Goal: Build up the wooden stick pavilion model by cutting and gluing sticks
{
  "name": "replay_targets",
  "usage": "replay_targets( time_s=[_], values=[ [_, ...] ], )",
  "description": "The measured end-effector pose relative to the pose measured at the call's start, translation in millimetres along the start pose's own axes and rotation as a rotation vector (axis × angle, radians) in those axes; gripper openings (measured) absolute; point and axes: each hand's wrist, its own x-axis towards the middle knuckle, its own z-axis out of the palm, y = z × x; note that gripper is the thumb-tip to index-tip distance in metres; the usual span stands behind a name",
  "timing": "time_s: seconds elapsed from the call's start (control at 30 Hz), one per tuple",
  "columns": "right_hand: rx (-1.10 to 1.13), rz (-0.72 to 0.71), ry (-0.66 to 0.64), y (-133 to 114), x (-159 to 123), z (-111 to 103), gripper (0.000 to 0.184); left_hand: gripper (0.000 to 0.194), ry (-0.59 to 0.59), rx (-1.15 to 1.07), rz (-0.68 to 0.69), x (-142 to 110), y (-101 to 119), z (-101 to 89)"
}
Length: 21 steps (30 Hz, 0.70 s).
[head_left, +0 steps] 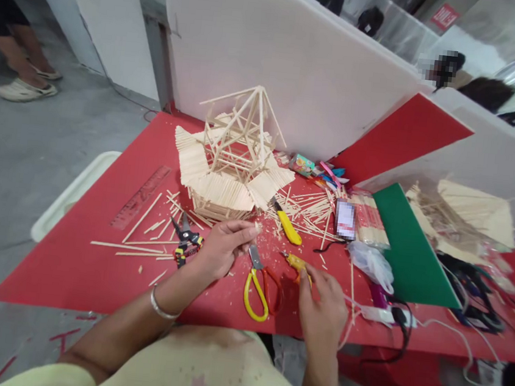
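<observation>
My left hand is closed in a pinch over the red table, just in front of the wooden stick model. A tiny pale piece shows at its fingertips, too small to name. My right hand is wrapped round a small yellow glue gun, its nozzle pointing left. Between the hands lie scissors with one yellow and one red handle. Pruning shears rest left of my left hand. Beyond the glue gun is a yellow utility knife. The model has a pointed open frame above a ring of slatted panels.
Loose sticks and shavings are scattered around the model. A clear ruler lies at left. At right are a phone, packed sticks, a plastic bag, a green board and cables. A white partition stands behind.
</observation>
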Motion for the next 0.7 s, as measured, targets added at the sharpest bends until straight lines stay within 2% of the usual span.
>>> replay_targets(
  time_s=[0.07,0.2,0.33,0.43,0.7],
  values=[
    [0.135,-0.177,0.074,-26,24,-2,0.022,0.03,0.022,0.018,-0.011,-3,3,1.6],
    [0.284,-0.313,0.038,-56,55,13,0.035,0.032,0.039,0.073,-0.019,-10,8,2.6],
    [0.357,-0.354,-0.018,-57,61,31,0.035,0.031,0.045,0.077,-0.025,-11,13,-2.0],
    [0.342,-0.383,-0.03,-56,62,35,0.036,0.03,0.035,0.094,-0.026,-11,16,-3.6],
    [0.294,-0.372,0.048,-59,57,41,0.033,0.019,0.001,0.143,0.039,-15,17,-1.7]
  ],
)
